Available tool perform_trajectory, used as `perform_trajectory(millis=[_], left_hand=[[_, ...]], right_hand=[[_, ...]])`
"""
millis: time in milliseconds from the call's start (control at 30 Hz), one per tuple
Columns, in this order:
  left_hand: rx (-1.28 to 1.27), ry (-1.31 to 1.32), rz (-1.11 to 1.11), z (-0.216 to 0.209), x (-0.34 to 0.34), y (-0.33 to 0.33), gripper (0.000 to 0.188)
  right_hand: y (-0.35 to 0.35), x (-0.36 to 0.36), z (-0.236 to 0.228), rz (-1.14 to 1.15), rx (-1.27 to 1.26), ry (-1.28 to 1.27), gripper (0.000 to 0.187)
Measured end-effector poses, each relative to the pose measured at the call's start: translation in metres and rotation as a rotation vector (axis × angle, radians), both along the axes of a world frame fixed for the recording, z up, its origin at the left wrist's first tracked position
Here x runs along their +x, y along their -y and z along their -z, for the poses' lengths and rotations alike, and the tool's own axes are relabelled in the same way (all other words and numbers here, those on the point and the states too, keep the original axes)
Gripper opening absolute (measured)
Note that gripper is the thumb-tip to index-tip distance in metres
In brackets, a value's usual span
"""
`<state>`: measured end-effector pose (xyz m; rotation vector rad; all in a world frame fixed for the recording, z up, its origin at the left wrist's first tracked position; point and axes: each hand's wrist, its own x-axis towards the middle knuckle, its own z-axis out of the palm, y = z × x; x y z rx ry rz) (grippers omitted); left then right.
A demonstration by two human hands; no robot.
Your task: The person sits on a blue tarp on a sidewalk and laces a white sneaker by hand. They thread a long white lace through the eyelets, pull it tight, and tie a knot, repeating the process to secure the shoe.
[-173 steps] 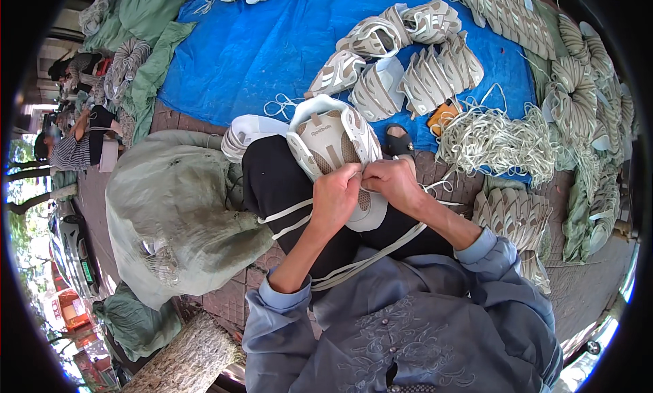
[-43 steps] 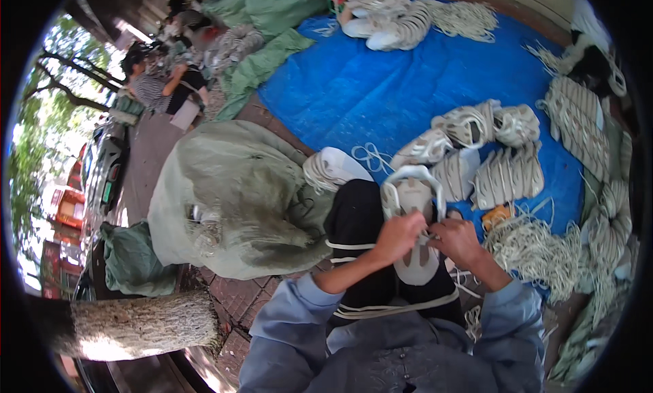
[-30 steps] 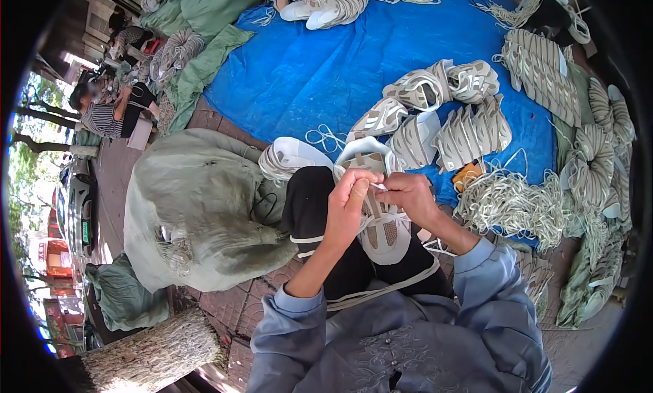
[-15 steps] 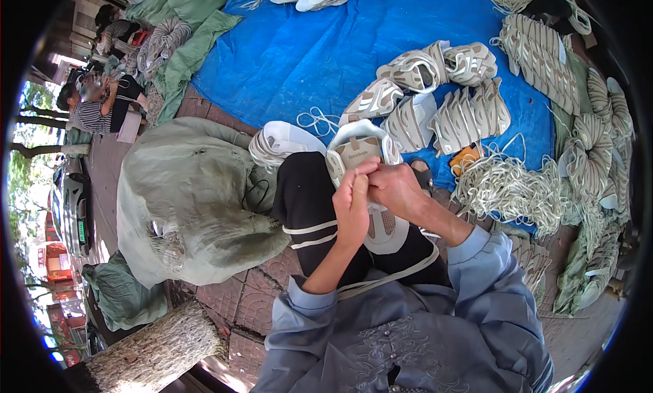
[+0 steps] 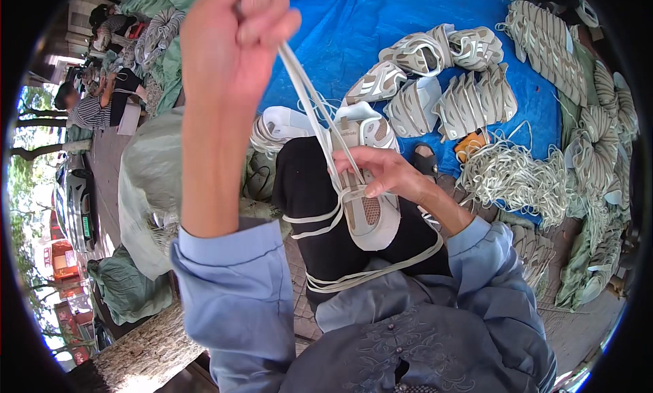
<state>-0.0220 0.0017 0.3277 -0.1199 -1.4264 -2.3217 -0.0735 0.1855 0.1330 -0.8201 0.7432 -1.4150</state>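
Observation:
My left hand [image 5: 235,46] is raised high at the upper left, closed in a fist and slightly blurred. From it, pale shoelace strands [image 5: 306,87] run taut down to a beige and white shoe upper [image 5: 374,226] lying across my lap. My right hand [image 5: 388,172] grips the upper at its lacing area, thumb and fingers bent around where the strands come out. The upper's toe points toward me, its tongue away. More cream laces [image 5: 381,267] loop around my black-clad thighs.
A blue tarp [image 5: 326,42] ahead carries several shoe uppers [image 5: 476,100] in rows. A tangled lace heap [image 5: 517,182] lies right, beside stacked uppers [image 5: 547,49]. At left stand a pale sack [image 5: 149,182], a green bag [image 5: 129,284] and a tree trunk [image 5: 146,349]. Another person [image 5: 95,110] sits farther off.
My left hand has swung from the shoe upper up and to the left, drawing the laces taut. My right hand stays at the upper, its fingers now less bunched.

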Motion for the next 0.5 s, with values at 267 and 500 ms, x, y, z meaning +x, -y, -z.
perform_trajectory(millis=[267,500], left_hand=[[-0.633,0.358,-0.6,0.024,-0.029,0.001,0.027],[-1.637,0.21,-0.368,0.109,0.083,-0.121,0.043]], right_hand=[[0.013,0.014,0.012,-0.051,0.111,0.513,0.019],[0.025,0.01,0.033,0.043,0.276,0.541,0.027]])
